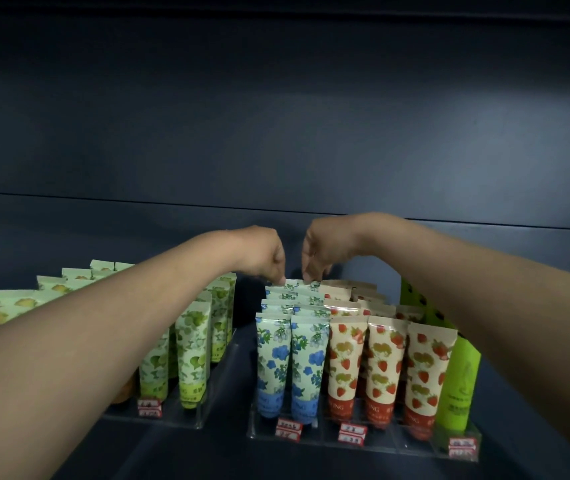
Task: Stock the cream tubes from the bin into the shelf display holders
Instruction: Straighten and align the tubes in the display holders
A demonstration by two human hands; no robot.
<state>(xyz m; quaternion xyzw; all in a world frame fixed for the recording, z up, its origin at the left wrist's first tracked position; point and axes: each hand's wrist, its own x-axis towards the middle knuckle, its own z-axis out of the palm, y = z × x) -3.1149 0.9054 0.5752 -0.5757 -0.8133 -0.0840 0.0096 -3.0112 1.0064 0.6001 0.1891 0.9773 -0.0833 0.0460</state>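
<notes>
1. Firstly, in the head view, the left hand (262, 258) is seen at 12 o'clock from the right holder (363, 441). Its fingers are curled downward, and the top seam of the rearmost blue-flower tube (299, 285) is pinched at its left corner.
2. The right hand (318, 254) is held just beside it, at 3 o'clock from the left hand. Its fingers are curled downward too, and the same seam is pinched near its right corner.
3. The rearmost blue-flower tube is placed upright in the back row of the right holder, behind the other blue-flower tubes (292, 358). Whether one tube or two are pinched cannot be told.
4. Strawberry tubes (387, 362) are lined up at 3 o'clock from the blue-flower tubes, in the same holder. A bright green tube (456, 386) is set at the far right end.
5. The left holder (186, 419) is placed at 9 o'clock, apart from the right one. Leaf-print tubes (193, 348) are stood in it, and yellow-fruit tubes (17, 303) are partly hidden by the left forearm.
6. Red price labels (288, 429) are fixed on the holder fronts.
</notes>
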